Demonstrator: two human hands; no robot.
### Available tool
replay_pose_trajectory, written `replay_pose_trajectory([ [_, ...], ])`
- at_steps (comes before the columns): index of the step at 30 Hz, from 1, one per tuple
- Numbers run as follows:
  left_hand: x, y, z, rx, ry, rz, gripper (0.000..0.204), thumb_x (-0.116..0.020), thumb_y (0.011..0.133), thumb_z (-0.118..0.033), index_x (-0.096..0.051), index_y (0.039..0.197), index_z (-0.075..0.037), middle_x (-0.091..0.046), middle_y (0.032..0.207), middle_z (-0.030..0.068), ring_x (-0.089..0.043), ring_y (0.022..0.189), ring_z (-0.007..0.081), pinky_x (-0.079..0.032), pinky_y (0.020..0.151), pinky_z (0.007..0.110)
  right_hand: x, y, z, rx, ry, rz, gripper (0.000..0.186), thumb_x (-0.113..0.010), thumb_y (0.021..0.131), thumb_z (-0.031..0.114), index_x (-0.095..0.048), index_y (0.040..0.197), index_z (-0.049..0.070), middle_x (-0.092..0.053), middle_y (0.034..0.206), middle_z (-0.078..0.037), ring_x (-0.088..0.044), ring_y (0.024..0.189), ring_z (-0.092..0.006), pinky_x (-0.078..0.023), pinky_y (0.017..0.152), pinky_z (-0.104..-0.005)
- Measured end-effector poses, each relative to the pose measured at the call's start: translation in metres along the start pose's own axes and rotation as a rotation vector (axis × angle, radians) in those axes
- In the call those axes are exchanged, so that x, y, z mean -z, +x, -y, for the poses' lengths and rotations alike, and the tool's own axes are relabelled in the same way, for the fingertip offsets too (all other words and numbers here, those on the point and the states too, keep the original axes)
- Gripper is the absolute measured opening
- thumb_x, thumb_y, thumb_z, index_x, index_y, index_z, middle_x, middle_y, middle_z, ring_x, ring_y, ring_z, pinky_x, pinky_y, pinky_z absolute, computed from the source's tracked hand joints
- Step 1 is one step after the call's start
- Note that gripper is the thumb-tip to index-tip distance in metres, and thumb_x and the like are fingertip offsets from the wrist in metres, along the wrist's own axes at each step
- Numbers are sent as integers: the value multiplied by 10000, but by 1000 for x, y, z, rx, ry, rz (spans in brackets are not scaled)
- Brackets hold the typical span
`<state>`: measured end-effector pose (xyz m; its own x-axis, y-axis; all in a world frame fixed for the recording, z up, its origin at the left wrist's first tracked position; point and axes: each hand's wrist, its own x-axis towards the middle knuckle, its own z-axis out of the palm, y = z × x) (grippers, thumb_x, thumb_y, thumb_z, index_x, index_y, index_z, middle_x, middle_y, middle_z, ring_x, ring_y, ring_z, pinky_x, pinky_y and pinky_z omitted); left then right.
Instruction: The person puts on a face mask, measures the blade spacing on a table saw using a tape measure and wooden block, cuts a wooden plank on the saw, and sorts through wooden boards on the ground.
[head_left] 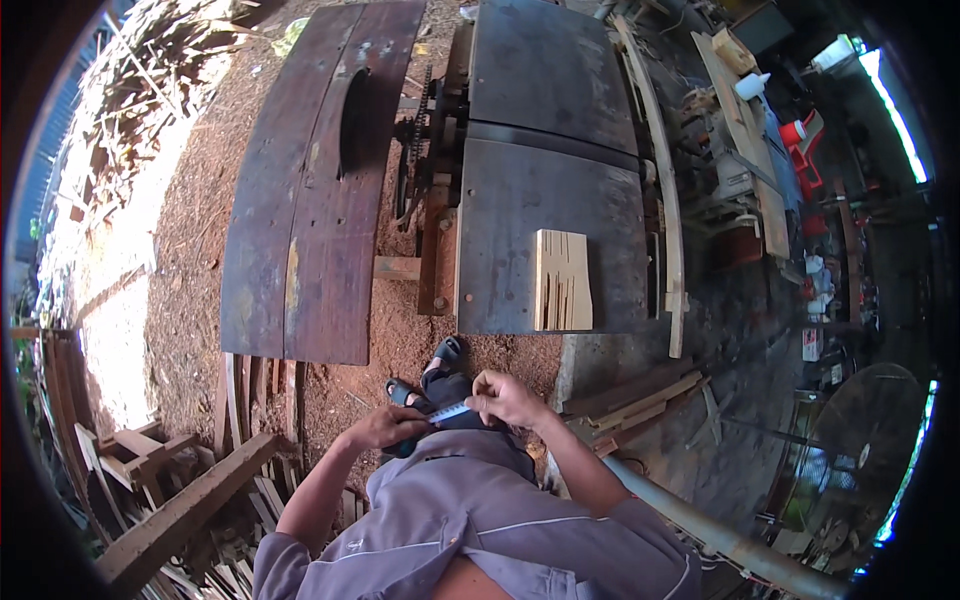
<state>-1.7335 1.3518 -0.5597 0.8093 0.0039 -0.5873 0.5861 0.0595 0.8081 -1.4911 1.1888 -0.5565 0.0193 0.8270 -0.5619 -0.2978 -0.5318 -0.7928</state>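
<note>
In front of my waist, a short pale strip with marks along it, which looks like a tape measure (449, 412), is stretched between both hands. My left hand (388, 427) is closed around its left end; a dark object partly shows under the fingers. My right hand (505, 400) pinches the right end between thumb and fingers. Ahead of me, a light wooden block (563, 280) with several dark slits cut into it lies on the near part of a grey metal machine table (545, 190). Neither hand touches the block.
Left of the metal table stands a saw blade (353, 123) rising through a dark wooden table (270, 250). A chain drive (420, 120) runs between the tables. Timber offcuts (190, 500) pile at lower left, a grey pipe (720, 540) crosses at lower right, and sawdust covers the floor.
</note>
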Motion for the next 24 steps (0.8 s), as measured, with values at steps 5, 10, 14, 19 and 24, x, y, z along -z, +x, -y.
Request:
replay_pose_trajectory([
  [5, 60, -6, 10, 204, 75, -380, 241, -616, 919, -264, -731, 932, -53, -682, 909, 79, -644, 823, 175, -496, 779, 315, 101, 31, 4, 138, -849, -1003, 954, -692, 743, 668, -405, 1342, -16, -435, 1300, -304, -419, 1248, -430, -358, 1046, -548],
  [10, 155, -35, 37, 86, 487, -760, 166, -632, 870, -141, -736, 922, -22, -541, 1356, 179, -635, 1077, 326, -486, 922, 393, 165, 61, -9, -364, -982, -1079, 1324, -732, 587, 766, -127, 1512, 39, -143, 1487, -390, -151, 1404, -527, -234, 1098, -637],
  [14, 227, -45, 47, -28, 627, -870, 173, -593, 893, -119, -705, 1001, -44, -625, 1235, 141, -634, 1039, 347, -507, 851, 407, 156, 76, -5, -340, -992, -1099, 1300, -796, 585, 658, -113, 1516, 61, -270, 1397, -358, -355, 1265, -506, -344, 998, -627],
  [19, 300, -34, 51, 34, 785, -851, 280, -540, 859, -86, -690, 1083, -160, -702, 972, 90, -637, 970, 322, -514, 796, 438, 80, 75, -7, -286, -730, -1174, 1120, -808, 624, 530, -239, 1475, 77, -422, 1253, -269, -466, 1149, -444, -388, 933, -589],
  [24, 380, -15, 61, -194, 995, -855, 310, -526, 829, -107, -659, 1099, -181, -693, 969, 73, -620, 908, 332, -493, 780, 436, -90, 132, 26, -53, -859, -1061, 1119, -828, 610, 492, -251, 1468, 64, -403, 1258, -272, -451, 1159, -450, -388, 938, -586],
])
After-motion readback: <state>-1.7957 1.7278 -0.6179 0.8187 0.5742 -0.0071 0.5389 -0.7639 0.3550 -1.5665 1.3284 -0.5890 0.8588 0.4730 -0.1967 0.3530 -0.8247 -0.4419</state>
